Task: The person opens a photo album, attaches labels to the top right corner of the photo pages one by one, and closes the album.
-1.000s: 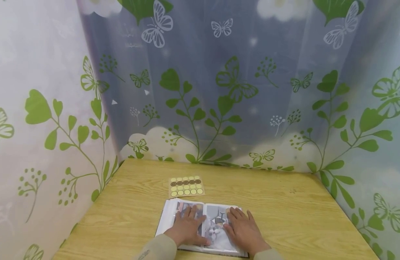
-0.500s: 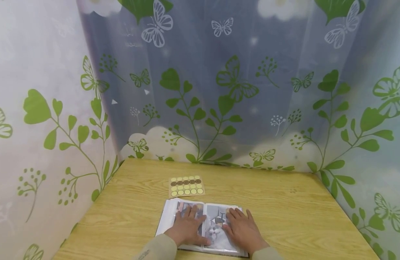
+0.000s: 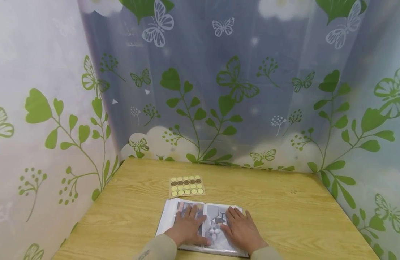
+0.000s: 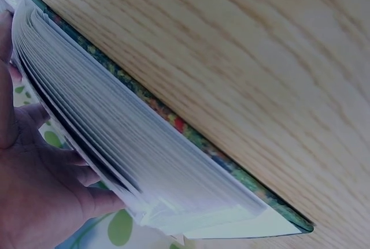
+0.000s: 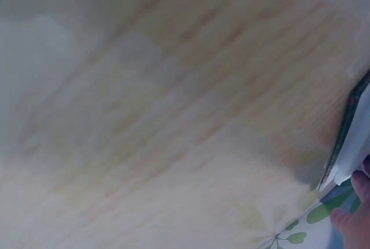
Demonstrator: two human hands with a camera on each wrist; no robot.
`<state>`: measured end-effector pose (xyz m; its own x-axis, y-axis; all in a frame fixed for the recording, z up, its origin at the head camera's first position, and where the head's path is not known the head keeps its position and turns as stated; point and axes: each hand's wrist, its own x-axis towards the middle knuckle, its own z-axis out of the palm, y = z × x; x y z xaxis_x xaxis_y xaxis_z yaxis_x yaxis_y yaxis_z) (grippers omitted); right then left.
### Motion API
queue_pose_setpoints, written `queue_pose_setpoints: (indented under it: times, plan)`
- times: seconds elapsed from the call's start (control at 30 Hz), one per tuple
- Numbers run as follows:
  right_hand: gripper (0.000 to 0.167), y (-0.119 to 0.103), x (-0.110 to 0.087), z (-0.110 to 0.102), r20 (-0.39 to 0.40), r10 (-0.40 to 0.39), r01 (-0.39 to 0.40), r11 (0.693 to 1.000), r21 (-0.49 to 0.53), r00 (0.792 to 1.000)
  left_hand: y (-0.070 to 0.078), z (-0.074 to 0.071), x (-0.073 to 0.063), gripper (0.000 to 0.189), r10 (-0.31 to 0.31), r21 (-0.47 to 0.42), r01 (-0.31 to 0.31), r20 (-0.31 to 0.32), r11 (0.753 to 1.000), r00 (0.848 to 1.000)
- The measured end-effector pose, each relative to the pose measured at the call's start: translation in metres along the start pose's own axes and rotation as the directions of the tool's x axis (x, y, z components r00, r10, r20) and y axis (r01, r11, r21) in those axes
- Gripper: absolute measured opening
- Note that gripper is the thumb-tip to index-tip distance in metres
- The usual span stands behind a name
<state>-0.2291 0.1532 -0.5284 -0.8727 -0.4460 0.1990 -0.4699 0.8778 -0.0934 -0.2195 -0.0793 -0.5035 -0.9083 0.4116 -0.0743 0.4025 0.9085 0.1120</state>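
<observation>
A photo album [image 3: 219,240] lies spread on the table near its front, grey-toned pictures behind clear sleeves on both pages. My left hand [image 3: 188,227] rests on the left page with fingers spread, its thumb reaching across the middle fold. On the right page lies my right hand [image 3: 242,229], fingers straight and pointing away, covering that page's outer part. In the left wrist view the album's thick stack of pages [image 4: 115,110] shows edge-on above a colourful cover, with the left hand [image 4: 40,174] flat against the top page. Only fingertips of the right hand [image 5: 355,214] appear in the right wrist view.
Just behind the album lies a sheet of round stickers [image 3: 186,186], yellow with one brown row. The wood-grain table [image 3: 284,209] meets a patterned curtain [image 3: 200,90] at the back, with matching cloth along both sides.
The right hand has shifted very slightly left on its page. The left hand, album and sticker sheet stay where they were.
</observation>
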Motion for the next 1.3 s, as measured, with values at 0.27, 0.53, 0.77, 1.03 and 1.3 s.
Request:
queue_pose_setpoints:
  times: [0.27,0.53,0.77,1.03,1.3]
  plan:
    - [0.065,0.004,-0.003,-0.006,0.090,0.064,-0.071,0.995,0.071,0.994,0.002,0.000,0.000,0.097,0.013,-0.033,-0.013,-0.015,0.999,1.000]
    - [0.069,0.008,-0.005,-0.004,0.113,0.104,-0.116,0.988,0.104,0.988,-0.005,0.002,-0.008,0.099,0.054,-0.053,-0.057,-0.067,0.997,0.996]
    - [0.067,0.013,-0.011,-0.004,0.080,0.125,-0.133,0.986,0.101,0.989,-0.019,0.006,-0.013,0.087,0.099,-0.066,-0.110,-0.148,0.992,0.984]
    - [0.066,0.015,-0.017,-0.004,0.096,0.177,-0.189,0.973,0.136,0.980,-0.039,0.000,-0.029,0.078,0.046,-0.198,-0.088,-0.208,0.976,0.977]
    - [0.061,0.014,-0.015,-0.004,0.153,0.255,-0.278,0.949,0.152,0.955,-0.046,-0.002,-0.039,0.076,-0.021,-0.260,-0.048,-0.255,0.964,0.967]
